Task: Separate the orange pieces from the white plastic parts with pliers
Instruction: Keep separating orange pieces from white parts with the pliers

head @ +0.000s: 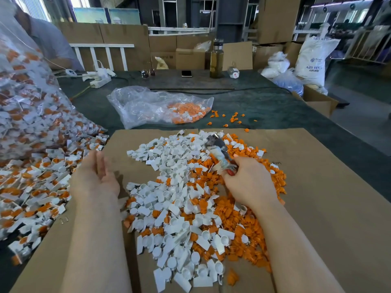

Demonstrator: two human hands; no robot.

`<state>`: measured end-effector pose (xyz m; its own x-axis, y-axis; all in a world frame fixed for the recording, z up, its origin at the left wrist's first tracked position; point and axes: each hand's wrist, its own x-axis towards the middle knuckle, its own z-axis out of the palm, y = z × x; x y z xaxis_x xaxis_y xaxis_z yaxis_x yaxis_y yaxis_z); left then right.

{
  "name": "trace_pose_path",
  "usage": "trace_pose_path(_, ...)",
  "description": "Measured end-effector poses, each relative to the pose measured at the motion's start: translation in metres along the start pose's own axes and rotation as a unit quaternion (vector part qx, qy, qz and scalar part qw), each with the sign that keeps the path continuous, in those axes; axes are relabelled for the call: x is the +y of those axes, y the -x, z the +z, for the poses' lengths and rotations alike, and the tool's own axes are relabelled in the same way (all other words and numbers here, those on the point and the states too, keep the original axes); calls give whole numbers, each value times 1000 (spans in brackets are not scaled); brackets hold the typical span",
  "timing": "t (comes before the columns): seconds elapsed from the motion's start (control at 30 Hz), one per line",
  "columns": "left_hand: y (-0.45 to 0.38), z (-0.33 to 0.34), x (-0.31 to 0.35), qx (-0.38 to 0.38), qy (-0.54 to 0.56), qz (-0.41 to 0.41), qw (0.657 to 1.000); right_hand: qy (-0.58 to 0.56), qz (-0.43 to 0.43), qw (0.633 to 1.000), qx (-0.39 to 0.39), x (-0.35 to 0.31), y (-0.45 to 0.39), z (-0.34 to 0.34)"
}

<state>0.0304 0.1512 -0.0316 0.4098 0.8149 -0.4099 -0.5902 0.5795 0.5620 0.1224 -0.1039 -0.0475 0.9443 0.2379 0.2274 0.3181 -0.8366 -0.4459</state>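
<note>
My right hand [249, 182] grips the handles of a pair of pliers [220, 152], whose jaws point up and away over the pile. My left hand [95, 176] hovers with relaxed fingers and holds nothing, just left of the pile. On the flat cardboard [317, 187] lies a heap of white plastic parts [175, 199] on its left side and loose orange pieces [239, 220] on its right. At the far left lies a spill of white parts with orange inserts still in them [36, 187].
A big clear bag of unsorted parts [27, 106] leans at the left. A smaller clear bag [156, 106] with orange pieces lies behind the cardboard on the dark table. A bottle [216, 60], phone [186, 73], boxes and sacks stand further back. A person sits at the far left.
</note>
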Motion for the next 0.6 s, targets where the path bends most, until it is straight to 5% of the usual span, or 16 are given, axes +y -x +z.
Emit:
trace_pose_path(0.1,10,11,-8,-34,-240,22,970,34,-14,999,-26,-4,1,5)
trace_pose_path(0.2,14,13,-25,-86,-440,77,891,47,-23,998,-37,-7,4,10)
trace_pose_path(0.27,18,12,-35,-130,-593,122,785,51,-31,998,-36,-9,6,13)
trace_pose_path(0.37,15,9,-49,-165,-800,188,546,68,-45,996,-34,-12,7,14)
trace_pose_path(0.4,14,8,-52,-170,-827,202,496,74,-49,995,-34,-13,7,14)
trace_pose_path(0.5,17,8,-52,-200,-846,212,446,82,-66,994,-38,-13,7,13)
trace_pose_path(0.6,16,7,-52,-212,-824,235,469,93,-87,991,-40,-13,7,13)
